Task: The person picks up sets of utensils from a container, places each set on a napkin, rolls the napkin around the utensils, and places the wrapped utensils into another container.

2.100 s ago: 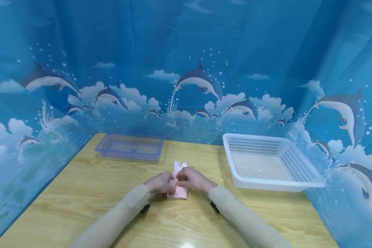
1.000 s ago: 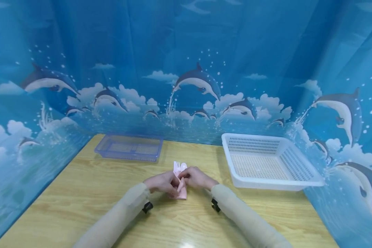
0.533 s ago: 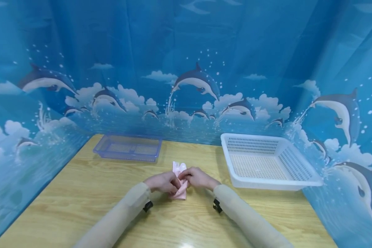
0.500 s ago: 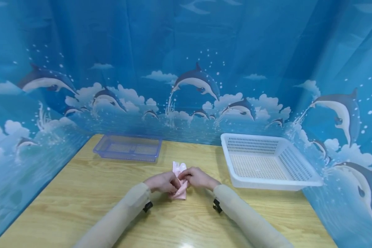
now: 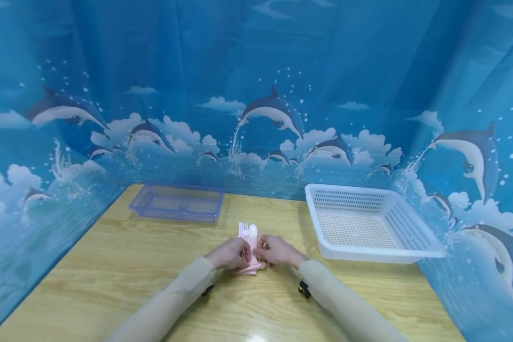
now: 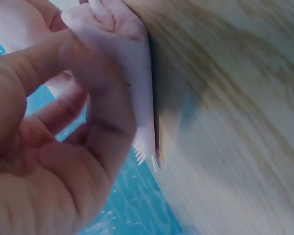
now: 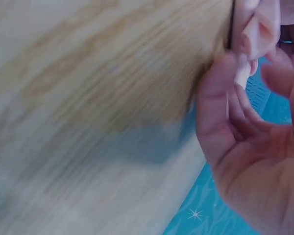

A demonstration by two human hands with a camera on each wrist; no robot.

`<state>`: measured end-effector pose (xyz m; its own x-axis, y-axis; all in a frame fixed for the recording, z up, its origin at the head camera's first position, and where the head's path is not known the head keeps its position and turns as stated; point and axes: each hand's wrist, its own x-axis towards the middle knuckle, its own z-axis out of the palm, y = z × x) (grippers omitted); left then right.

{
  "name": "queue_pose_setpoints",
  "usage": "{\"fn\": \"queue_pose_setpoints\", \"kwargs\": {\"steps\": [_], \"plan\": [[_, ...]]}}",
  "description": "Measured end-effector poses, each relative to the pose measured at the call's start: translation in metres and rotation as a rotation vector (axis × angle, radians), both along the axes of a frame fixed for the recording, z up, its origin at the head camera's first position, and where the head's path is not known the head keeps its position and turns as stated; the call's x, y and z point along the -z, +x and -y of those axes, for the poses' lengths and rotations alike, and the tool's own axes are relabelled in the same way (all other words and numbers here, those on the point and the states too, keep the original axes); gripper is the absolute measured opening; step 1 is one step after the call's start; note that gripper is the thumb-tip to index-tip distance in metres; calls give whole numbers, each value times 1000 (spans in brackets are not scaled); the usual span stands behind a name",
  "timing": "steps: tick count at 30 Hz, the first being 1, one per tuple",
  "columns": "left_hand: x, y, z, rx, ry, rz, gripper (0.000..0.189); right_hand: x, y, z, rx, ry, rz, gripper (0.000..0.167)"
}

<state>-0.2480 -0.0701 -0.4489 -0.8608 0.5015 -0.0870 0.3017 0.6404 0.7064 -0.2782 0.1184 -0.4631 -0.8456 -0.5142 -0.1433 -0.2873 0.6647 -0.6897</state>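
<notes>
A pink cloth napkin [image 5: 251,270] lies on the table between both hands, its lower part folded and crumpled. On its upper part rest a white fork [image 5: 245,229] and a white spoon [image 5: 252,232], whose lower ends are partly hidden by the hands and cloth. My left hand [image 5: 232,253] pinches the napkin's left side; in the left wrist view its thumb and index finger meet against the cloth [image 6: 137,73]. My right hand [image 5: 279,251] is at the napkin's right edge. In the right wrist view its fingers curve loosely beside the cloth [image 7: 264,32], the thumb standing apart from them.
A translucent purple basket [image 5: 177,214] stands at the back left of the wooden table [image 5: 111,275]. At the back right is a larger white perforated basket [image 5: 380,254]. A blue dolphin-print curtain [image 5: 256,57] hangs around the table's far side and flanks.
Both hands have moved slightly towards the person, and the right hand has drawn a little away from the left. More of the spoon shows, and the napkin's lower part is more bunched.
</notes>
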Motion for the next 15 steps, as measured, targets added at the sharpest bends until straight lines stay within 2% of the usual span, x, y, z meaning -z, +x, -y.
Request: {"fn": "queue_pose_setpoints", "kwargs": {"steps": [2,5,7,10,13,15], "plan": [[0,2,0,-32,-17,-38,16,-2,5,-1,31,27,94,20],[2,4,2,-85,-36,-86,26,-3,11,0,51,-18,243,30],[3,5,5,-110,-46,-98,29,-3,13,2,58,-60,304,34],[4,5,8,-149,-24,-29,29,-2,15,5,82,-99,365,35],[4,2,11,-211,10,63,28,-2,16,7,108,-101,376,33],[3,0,13,-254,24,95,30,-2,15,9,119,-97,379,31]]}}
